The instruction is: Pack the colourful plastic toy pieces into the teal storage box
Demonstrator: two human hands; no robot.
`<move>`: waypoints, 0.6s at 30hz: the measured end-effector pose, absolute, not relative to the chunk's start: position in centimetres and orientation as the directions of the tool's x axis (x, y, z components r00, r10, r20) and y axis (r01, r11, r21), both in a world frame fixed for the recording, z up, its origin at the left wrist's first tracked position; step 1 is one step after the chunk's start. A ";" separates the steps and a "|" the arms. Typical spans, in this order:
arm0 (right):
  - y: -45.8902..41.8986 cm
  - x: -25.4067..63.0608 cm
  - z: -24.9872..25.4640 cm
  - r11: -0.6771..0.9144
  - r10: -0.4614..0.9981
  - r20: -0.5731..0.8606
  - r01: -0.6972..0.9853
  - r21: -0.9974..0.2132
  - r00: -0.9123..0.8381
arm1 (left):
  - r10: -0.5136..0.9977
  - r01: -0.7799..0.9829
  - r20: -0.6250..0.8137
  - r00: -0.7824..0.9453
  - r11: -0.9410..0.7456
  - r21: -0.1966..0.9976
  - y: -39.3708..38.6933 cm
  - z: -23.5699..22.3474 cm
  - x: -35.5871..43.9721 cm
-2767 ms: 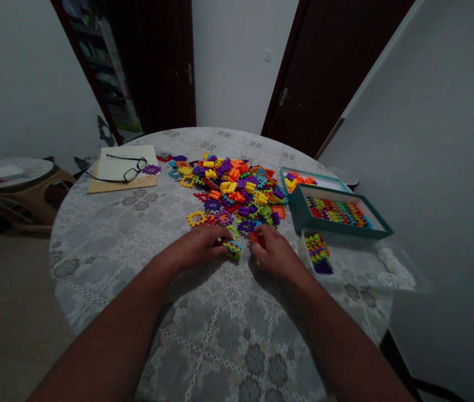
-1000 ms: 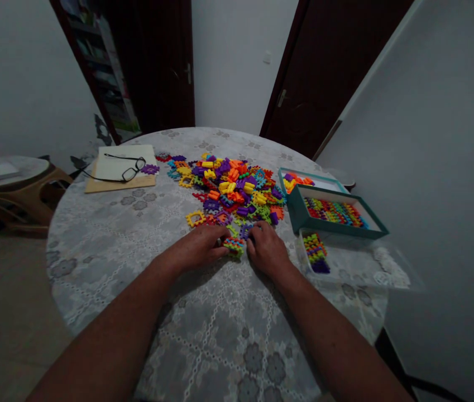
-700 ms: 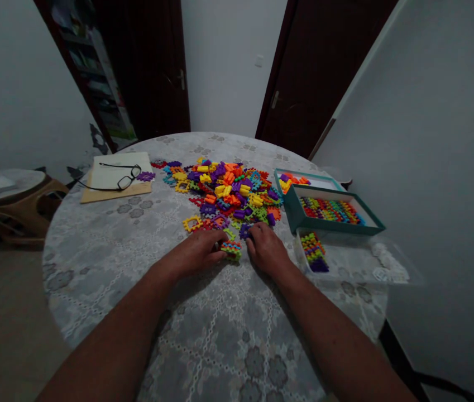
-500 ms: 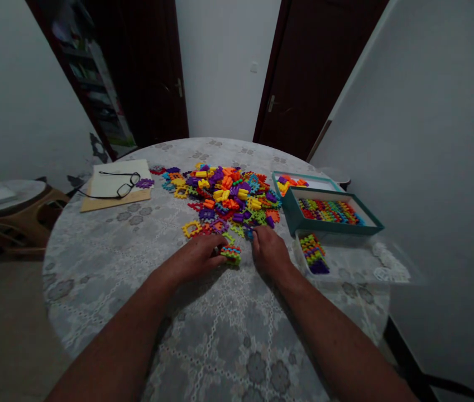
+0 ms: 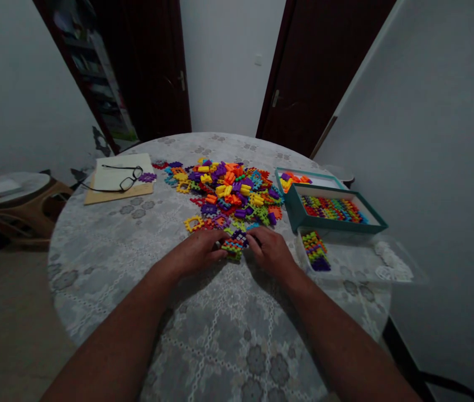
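My left hand [image 5: 201, 249] pinches a small stack of interlocking plastic tiles [image 5: 232, 249] in green, red and blue layers, low over the table. From the other side my right hand [image 5: 271, 249] grips a dark purple square tile [image 5: 240, 238] by its edge. This tile lies at the top of the stack; whether it is joined to it I cannot tell. Just beyond both hands spreads a heap of colourful plastic building pieces [image 5: 228, 190], with a yellow frame-shaped piece [image 5: 194, 224] at its near left.
A teal box [image 5: 337, 225] with rows of stacked tiles stands at the right, its lid [image 5: 324, 181] behind it. Nearer is a clear plastic tray [image 5: 345, 262] holding more tiles and white pieces. Eyeglasses [image 5: 127, 183] lie on paper [image 5: 111, 174] at the left.
My right hand has brought the dark purple tile from the near edge of the heap to the stack. My left hand keeps holding the stack. The view has shifted slightly.
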State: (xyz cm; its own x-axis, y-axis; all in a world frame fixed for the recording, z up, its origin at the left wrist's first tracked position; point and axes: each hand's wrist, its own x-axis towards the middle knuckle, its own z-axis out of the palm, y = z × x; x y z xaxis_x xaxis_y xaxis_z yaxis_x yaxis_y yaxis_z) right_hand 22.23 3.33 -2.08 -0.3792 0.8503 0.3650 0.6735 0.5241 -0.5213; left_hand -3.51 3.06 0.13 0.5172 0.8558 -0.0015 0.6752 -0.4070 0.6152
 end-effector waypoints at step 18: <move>3.0 20.7 -3.4 0.654 0.753 0.393 0.540 -0.529 -0.527 | 0.831 0.635 -0.001 0.556 -0.424 0.646 3.4 0.6 -3.7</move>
State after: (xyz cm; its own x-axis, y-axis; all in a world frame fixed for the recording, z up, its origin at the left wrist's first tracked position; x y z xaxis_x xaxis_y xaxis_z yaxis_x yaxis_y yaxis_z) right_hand 20.72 2.96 -3.38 -0.5271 0.7535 0.3930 0.5403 0.6541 -0.5294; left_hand -3.71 3.40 0.59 0.5561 0.8311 -0.0012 0.6350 -0.4239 0.6458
